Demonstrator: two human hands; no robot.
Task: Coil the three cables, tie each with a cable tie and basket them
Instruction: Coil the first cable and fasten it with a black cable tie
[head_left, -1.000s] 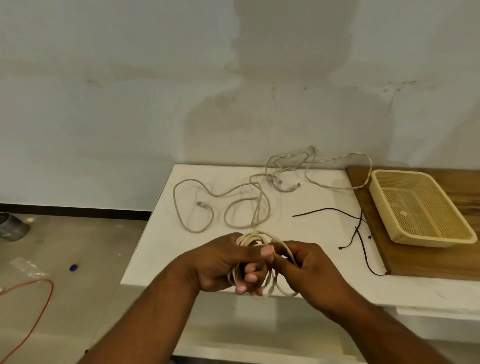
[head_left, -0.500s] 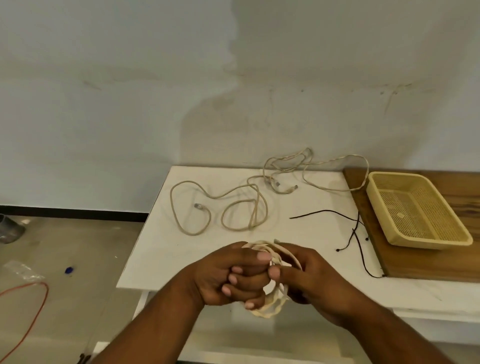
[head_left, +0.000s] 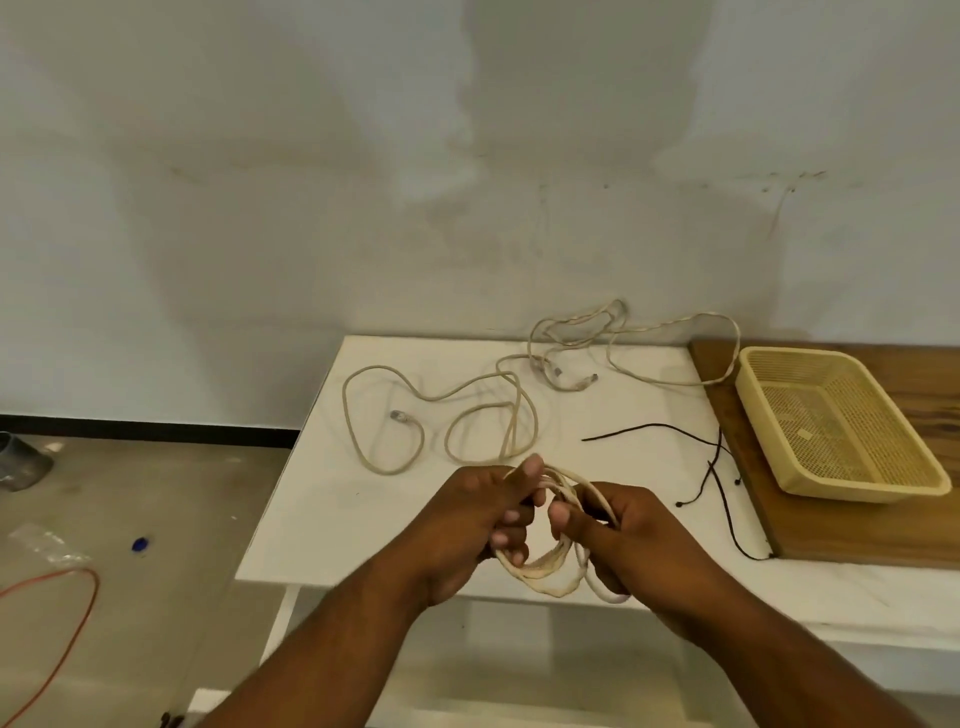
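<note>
Cream coiled cable (head_left: 543, 569) now spreads wider between left hand (head_left: 467, 522) and right hand (head_left: 644, 540), both gripping it, thumbs parted.

2 loose cables (head_left: 511, 431) lie on the table (head_left: 322, 499) behind the coil (head_left: 540, 571), basket (head_left: 857, 491) on board (head_left: 857, 535) at right

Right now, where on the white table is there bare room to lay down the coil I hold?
Free: the front-left corner of the table, between the left loose cable and the left hand holding the coil; also the wooden board in front of the basket. Crowded: the back, with the second cable, and the black ties beside the board.
</note>
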